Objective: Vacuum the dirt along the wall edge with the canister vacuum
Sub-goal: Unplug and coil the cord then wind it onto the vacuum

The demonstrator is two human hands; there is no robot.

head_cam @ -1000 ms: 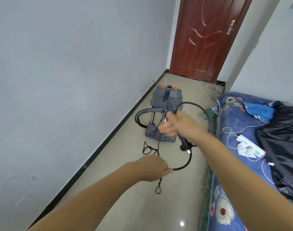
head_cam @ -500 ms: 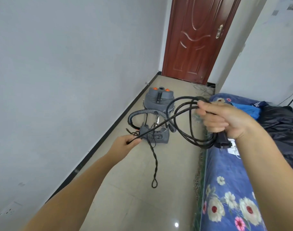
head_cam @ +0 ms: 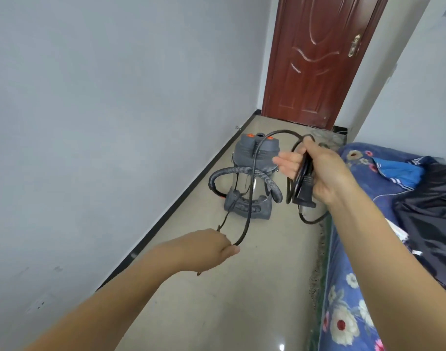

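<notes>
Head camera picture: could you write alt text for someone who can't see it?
Two bare hands hold a black power cord: the right hand grips its coils and plug, the left hand pinches a lower stretch. Beyond, a grey canister vacuum stands on the floor near the wall.

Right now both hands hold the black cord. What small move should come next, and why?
Probably let the right hand drop another loop so the left hand can pull more cord free. The right hand grips several coils with the plug hanging below them, so the cord is not yet unwound, and the vacuum stands idle by the wall.
</notes>
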